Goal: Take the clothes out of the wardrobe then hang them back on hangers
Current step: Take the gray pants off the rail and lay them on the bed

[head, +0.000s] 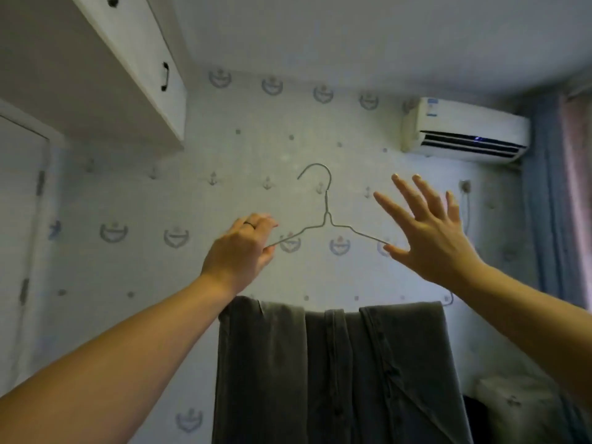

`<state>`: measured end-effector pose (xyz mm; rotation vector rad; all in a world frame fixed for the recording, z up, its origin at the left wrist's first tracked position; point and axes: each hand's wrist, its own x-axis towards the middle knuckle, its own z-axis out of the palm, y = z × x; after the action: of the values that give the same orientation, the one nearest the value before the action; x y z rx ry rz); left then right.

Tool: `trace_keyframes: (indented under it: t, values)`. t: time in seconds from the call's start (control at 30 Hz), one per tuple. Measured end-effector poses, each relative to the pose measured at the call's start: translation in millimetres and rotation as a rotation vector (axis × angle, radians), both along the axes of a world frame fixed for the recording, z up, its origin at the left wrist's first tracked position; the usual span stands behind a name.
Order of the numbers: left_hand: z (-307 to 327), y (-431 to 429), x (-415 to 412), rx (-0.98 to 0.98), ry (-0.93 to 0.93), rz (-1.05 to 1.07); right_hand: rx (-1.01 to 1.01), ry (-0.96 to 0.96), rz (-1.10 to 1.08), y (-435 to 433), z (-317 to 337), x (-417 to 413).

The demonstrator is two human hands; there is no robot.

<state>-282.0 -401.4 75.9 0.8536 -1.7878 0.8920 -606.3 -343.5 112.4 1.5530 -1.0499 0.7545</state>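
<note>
A thin wire hanger (326, 216) is held up in front of the wall, hook at the top. My left hand (238, 251) pinches its left shoulder end. My right hand (426, 229) is spread open, fingers straight, with the thumb touching the hanger's right shoulder end. A dark grey garment (336, 370) hangs folded over the hanger's bottom bar, which is hidden, and drops out of view at the bottom edge.
A white wardrobe (19, 219) stands at the left with white upper cabinets (137, 59) above it. An air conditioner (464, 133) is mounted on the patterned wall at upper right. Blue and pink curtains (557, 193) hang at the right edge.
</note>
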Motion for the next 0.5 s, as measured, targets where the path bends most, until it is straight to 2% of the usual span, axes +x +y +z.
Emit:
trace_keyframes:
  t: [0.2,0.5]
  values:
    - [-86.6,-65.0,-109.6,0.164,-0.008,-0.171,0.167,-0.099,-0.15,1.3,-98.5,-86.6]
    - [-236.7,-142.4,-239.6,0.322,-0.27,-0.445,0.443,-0.273,-0.511,31.3,-270.1,-159.0]
